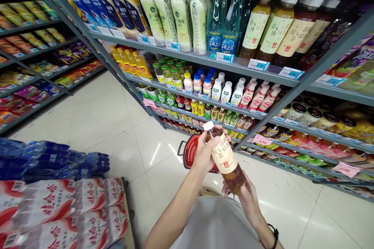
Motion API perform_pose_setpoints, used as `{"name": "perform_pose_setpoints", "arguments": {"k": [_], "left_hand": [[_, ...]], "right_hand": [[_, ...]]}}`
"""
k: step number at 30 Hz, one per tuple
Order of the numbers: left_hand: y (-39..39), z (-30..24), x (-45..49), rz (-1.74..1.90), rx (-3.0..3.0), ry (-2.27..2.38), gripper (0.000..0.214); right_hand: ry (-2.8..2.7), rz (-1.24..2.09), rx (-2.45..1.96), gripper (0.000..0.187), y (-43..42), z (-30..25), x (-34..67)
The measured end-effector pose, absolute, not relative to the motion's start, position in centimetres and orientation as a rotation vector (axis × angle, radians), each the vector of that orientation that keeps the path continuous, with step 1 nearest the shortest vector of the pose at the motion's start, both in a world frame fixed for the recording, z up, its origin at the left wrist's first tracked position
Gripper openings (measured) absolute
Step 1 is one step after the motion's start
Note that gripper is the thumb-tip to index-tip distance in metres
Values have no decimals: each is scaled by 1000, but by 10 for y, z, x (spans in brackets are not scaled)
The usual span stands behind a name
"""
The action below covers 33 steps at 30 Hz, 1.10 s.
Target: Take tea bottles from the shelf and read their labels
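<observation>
I hold a bottle of brown tea with a white cap and a cream label, tilted in front of me. My left hand grips its upper part near the neck. My right hand cups its base from below; a black band sits on that wrist. Behind the bottle, on the floor, stands a red shopping basket. On the top shelf, similar tea bottles with white caps stand in rows.
Drink shelves run along the right, with price tags on their edges. Wrapped packs of bottled water are stacked at lower left. Snack shelves line the far left. A pale tiled aisle lies between.
</observation>
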<state>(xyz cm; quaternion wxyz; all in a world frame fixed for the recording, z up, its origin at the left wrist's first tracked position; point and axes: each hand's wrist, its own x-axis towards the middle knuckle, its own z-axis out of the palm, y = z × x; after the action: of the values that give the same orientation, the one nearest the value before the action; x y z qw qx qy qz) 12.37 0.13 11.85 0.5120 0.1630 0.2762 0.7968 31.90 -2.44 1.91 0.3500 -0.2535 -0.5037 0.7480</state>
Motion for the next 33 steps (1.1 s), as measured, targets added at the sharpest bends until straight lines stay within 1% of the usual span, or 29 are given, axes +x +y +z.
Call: {"name": "perform_pose_setpoints", "arguments": {"k": [2, 5, 8, 11, 18, 23, 25, 28, 30, 33], "left_hand": [[1, 118, 119, 1928, 380, 664, 42], [-1, 116, 112, 1927, 333, 648, 32], [-3, 115, 106, 1920, 327, 675, 28], [-6, 115, 103, 1916, 339, 690, 25], [-8, 114, 105, 1900, 328, 675, 23], [-10, 114, 107, 1881, 293, 652, 28], [-11, 114, 106, 1879, 291, 649, 28], [-13, 114, 105, 1877, 320, 656, 26], [-14, 113, 105, 1880, 342, 658, 25], [-17, 113, 105, 1886, 356, 651, 23]], "right_hand": [[-1297, 1941, -645, 58, -26, 23, 316], [-1394, 1671, -716, 53, -25, 24, 314], [-1543, 1381, -763, 63, -22, 21, 318], [-1621, 1226, -782, 74, -20, 16, 323], [-1745, 891, -712, 72, -12, 19, 330], [-1908, 675, -517, 84, 0, 24, 340], [-1921, 638, -511, 87, 1, 24, 341], [-1852, 702, -562, 84, -2, 22, 336], [-1755, 794, -639, 77, -6, 20, 332], [-1582, 1022, -748, 62, -12, 17, 328]]}}
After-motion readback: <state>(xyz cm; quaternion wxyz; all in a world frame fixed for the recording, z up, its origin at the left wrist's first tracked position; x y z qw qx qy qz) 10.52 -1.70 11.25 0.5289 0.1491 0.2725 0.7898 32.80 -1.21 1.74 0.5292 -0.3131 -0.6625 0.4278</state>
